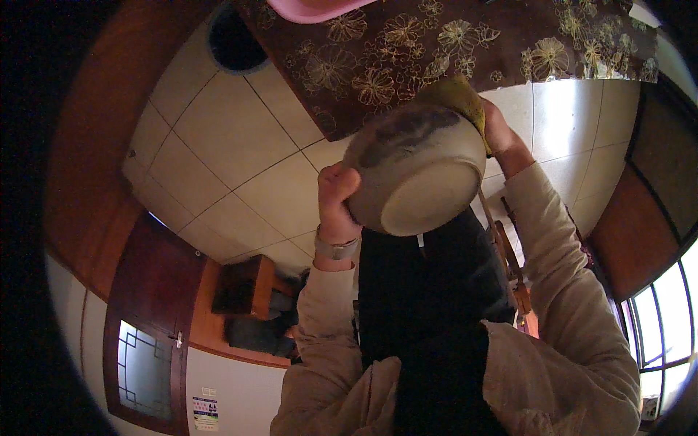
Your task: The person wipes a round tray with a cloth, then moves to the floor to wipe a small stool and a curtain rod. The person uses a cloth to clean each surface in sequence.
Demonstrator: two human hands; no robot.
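Tilted in front of me is a large pale bowl [376, 185], its round foot turned toward me and a dark painted pattern on its outer wall. My left hand [339, 196] grips the rim side at the left, thumb on the outer wall; the other fingers are mostly hidden. At the upper right, my right hand [499, 128] holds a yellow-green cloth [463, 101] pressed against the bowl's wall and rim. The bowl's inside faces away and cannot be seen.
Beyond the bowl stands a table with a dark flower-patterned tablecloth [403, 49], bearing a pink plastic basin or tray [311, 12]. A dark round bin [234, 41] is on the tiled floor [218, 136] left of it. Wooden furniture [504, 223] is beside my right arm.
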